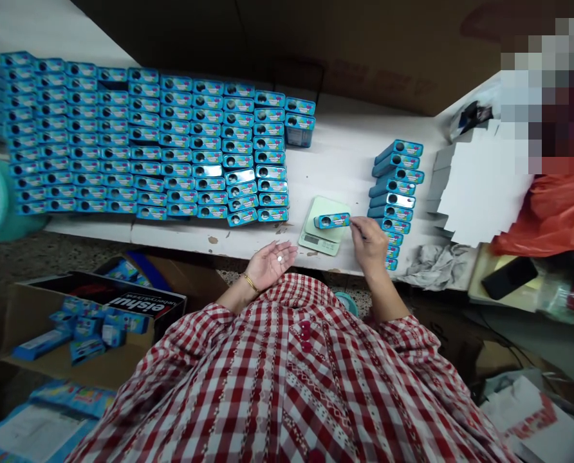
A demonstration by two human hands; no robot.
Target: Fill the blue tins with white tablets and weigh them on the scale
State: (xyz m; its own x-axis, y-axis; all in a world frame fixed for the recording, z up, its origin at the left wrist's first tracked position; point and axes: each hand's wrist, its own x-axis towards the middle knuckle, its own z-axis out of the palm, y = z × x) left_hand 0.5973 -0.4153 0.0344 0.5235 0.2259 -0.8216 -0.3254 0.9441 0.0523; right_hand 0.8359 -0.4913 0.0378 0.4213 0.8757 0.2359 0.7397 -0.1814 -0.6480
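Observation:
My left hand is palm up, fingers stretched out, at the table's front edge. A small round white tablet rests on its palm. My right hand pinches the right end of a small blue box with a dark round spot and printed lettering. That box is over the pale green digital scale; whether it touches the scale's plate I cannot tell. Similar blue boxes stand in a column just right of my right hand. What the scale's display reads is too small to make out.
Many rows of blue boxes cover the table's left side. A large cardboard box stands behind. Crumpled paper, a red plastic bag and a dark phone lie right. A teal tub and an open carton are left.

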